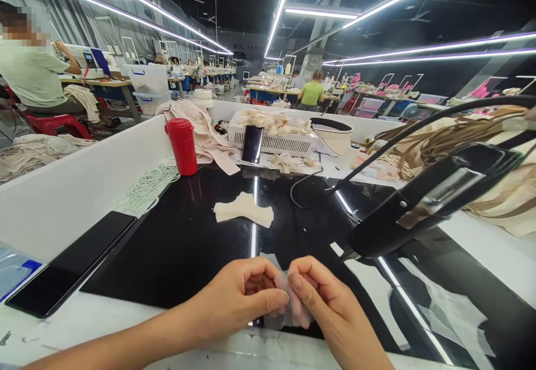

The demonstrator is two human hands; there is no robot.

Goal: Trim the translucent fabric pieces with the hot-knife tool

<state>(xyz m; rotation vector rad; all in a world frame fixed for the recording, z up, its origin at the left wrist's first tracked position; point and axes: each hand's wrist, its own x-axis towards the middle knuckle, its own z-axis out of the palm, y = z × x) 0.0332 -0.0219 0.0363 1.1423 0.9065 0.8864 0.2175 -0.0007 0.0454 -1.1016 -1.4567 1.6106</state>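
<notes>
At the front of the glossy black work surface (167,247), my left hand (247,294) and my right hand (320,292) are close together. Between them is a thin, translucent whitish sheet (270,259), pinched by the thumb and fingers of both hands. The fingers cover much of it, so its full shape is hidden. Beyond the hands, a cream fabric piece (243,210) with a narrowed middle lies flat. To the right of my right hand are a white strip (381,297) and more translucent sheets (456,308).
A black device (431,197) on a cable juts in from the right. A red cup (182,147), pale cord (146,188) and dark flat slab (71,261) are at left. Behind stand a white vented box (272,138) and a phone (253,144). Co-workers sit farther off.
</notes>
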